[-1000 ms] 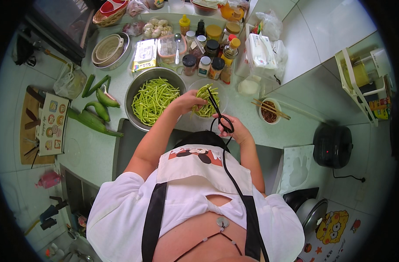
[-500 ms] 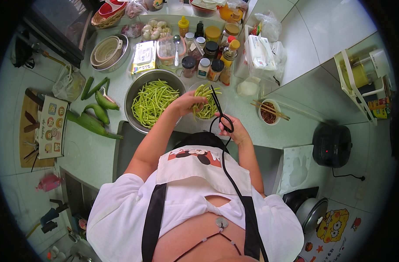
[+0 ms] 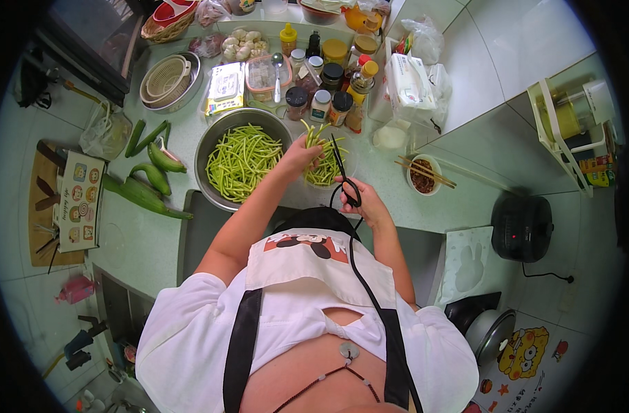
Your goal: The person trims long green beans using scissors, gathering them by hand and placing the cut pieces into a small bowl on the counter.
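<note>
My left hand [image 3: 303, 157] is closed on a small bunch of thin yellow-green stalks [image 3: 313, 133], which stick up past its fingers. Black-handled scissors [image 3: 353, 193] are gripped in my right hand [image 3: 367, 204], their blades pointing away from me just right of the bunch. Beneath the two hands, a clear bowl [image 3: 354, 162] contains short lengths of the same stalks, partly hidden by the left hand and scissors. Left of it, a steel mixing bowl [image 3: 201, 170] is filled with a large heap of the stalks.
Behind the bowls stand several seasoning jars [image 3: 320, 105], a plastic box with a spoon [image 3: 263, 76] and a wipes pack [image 3: 225, 86]. Long green gourds [image 3: 146, 195] lie at left. A small bowl with chopsticks [image 3: 424, 175] sits at right, beyond it a black cooker [image 3: 523, 229].
My left hand has shifted slightly left, and the stalks in it now stand more upright. The right hand with the scissors has moved a little left.
</note>
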{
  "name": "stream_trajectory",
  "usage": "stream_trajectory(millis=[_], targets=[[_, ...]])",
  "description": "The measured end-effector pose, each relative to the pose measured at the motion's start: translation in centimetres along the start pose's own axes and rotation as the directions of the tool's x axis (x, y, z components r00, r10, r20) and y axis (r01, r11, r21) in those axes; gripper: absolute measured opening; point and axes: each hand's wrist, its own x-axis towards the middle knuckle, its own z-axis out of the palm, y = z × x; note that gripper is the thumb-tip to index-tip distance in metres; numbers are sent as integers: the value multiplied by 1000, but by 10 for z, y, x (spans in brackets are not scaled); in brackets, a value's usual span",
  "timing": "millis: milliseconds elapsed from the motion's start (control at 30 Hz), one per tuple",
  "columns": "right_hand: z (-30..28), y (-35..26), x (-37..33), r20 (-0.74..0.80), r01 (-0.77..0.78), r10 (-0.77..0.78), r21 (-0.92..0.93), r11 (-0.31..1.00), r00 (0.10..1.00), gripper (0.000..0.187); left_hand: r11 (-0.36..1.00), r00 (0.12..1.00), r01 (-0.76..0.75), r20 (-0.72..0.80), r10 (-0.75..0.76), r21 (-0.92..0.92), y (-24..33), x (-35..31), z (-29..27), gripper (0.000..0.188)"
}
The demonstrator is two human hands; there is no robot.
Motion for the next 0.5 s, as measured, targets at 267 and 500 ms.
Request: stream_trajectory(millis=[267, 500], targets=[[5, -2, 2, 8, -41, 41, 17, 999, 999, 32, 997, 999, -10, -33, 13, 78, 0, 2, 6, 19], [6, -1, 1, 1, -57, 57, 25, 998, 998, 29, 988, 998, -28, -49, 36, 155, -7, 9, 7, 18]])
